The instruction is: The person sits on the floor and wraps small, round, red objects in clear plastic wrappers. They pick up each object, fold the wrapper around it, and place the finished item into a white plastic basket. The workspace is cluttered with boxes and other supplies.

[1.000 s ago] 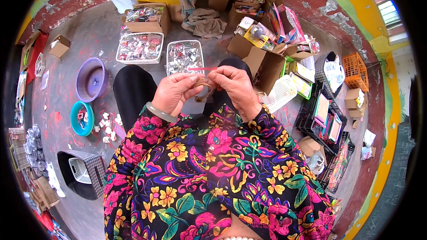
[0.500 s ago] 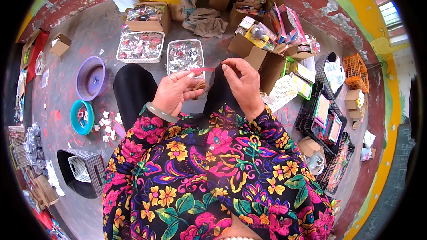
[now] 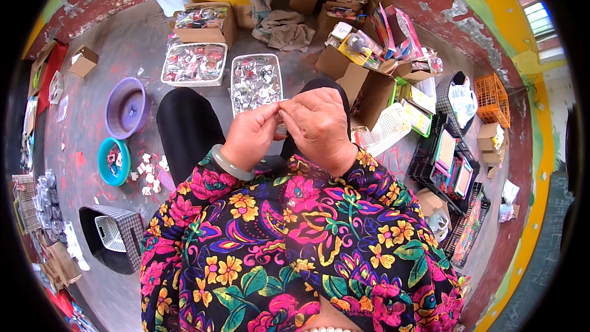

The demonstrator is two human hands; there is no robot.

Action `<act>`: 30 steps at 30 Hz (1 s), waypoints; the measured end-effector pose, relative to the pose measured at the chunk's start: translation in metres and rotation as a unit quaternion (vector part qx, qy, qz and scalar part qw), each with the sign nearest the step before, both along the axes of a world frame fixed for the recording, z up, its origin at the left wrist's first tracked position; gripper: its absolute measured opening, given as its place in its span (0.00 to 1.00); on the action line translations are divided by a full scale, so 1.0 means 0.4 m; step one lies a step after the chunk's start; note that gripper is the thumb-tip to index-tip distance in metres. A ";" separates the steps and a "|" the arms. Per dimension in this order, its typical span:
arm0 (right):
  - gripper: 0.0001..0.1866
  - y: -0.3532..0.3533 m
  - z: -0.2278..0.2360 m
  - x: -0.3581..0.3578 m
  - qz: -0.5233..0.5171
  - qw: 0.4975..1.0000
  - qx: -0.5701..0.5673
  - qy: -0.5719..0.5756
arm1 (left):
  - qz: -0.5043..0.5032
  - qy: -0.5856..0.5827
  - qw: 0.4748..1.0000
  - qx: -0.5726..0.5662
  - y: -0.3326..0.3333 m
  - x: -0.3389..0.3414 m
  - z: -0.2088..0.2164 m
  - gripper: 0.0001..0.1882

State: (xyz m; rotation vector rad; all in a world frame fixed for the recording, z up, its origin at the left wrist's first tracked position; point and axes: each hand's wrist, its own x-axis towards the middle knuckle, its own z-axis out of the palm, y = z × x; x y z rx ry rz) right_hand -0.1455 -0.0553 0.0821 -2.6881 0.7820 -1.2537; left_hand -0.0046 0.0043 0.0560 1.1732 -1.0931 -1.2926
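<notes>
My left hand (image 3: 252, 134) and my right hand (image 3: 322, 126) meet in front of my lap, thumb and finger tips pinched together. Both hands are closed, and the fingers hide whatever lies between them. A pale bangle (image 3: 232, 165) circles my left wrist. Just beyond the hands, a white basket (image 3: 279, 69) full of small clear packets stands on the floor near my knees. To its left is another white basket (image 3: 224, 74) with similar packets.
A purple basin (image 3: 112, 124), a turquoise basin (image 3: 102, 169) and scattered white pieces (image 3: 147, 178) lie left. Cardboard boxes (image 3: 362, 86) and a white perforated basket (image 3: 393, 129) are at right, with black crates (image 3: 424, 163) beyond. A checkered bin (image 3: 132, 233) lies at lower left.
My hands have come together; the right moved left to the left hand's fingertips. A pink strip between them and round brown items in the left hand are now hidden.
</notes>
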 end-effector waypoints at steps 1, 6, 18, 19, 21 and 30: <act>0.05 0.002 0.004 -0.001 -0.001 1.000 0.009 0.012 | -0.004 -0.032 0.999 -0.016 0.000 -0.001 -0.002 0.12; 0.05 0.007 0.011 -0.004 -0.006 0.998 0.038 0.045 | -0.011 -0.123 0.991 -0.057 0.002 -0.004 0.011 0.11; 0.05 0.002 0.001 -0.003 0.006 0.999 0.026 0.039 | -0.005 -0.223 0.970 -0.099 0.003 -0.001 0.006 0.13; 0.05 0.002 0.003 -0.003 0.007 0.998 0.036 0.045 | -0.005 -0.230 0.968 -0.102 0.003 -0.001 0.006 0.14; 0.04 0.005 0.011 -0.005 0.009 0.997 0.054 0.056 | -0.008 -0.257 0.961 -0.104 0.003 0.000 0.005 0.14; 0.04 0.010 0.019 -0.007 0.008 0.995 0.046 0.089 | -0.012 -0.312 0.941 -0.129 0.002 0.003 -0.011 0.13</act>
